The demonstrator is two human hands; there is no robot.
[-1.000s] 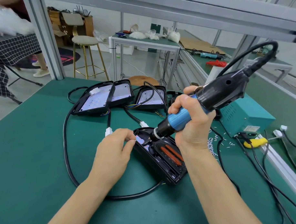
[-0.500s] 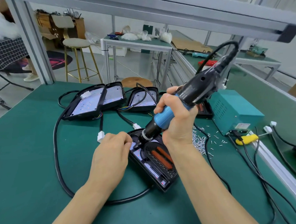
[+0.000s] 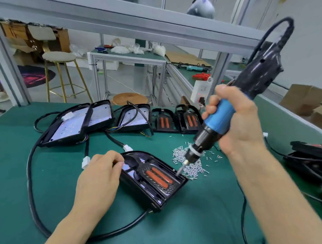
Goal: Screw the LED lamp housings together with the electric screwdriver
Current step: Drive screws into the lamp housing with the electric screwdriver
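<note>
While the right hand [image 3: 235,123] grips the blue barrel of the electric screwdriver [image 3: 227,117], tool tilted with its bit angled down to the left, the bit tip sits at the far right corner of the lamp housing [image 3: 153,178], touching it or just above; contact cannot be confirmed. Housing lies flat near the middle of the bench [image 3: 196,221], black, with two orange strips showing on its upper face. Left hand [image 3: 98,180] rests on the housing's left edge, fingers curled over the rim and holding it. Housing is thus directly right of the left hand and below-left of the right hand. Loose pile of screws [image 3: 191,164] lies on the green mat just right of the housing, under the screwdriver nose. Further lamp housings [image 3: 131,119] sit in a row toward the bench's far edge, well apart from both hands. Black cable [image 3: 31,181] loops round the left side.
</note>
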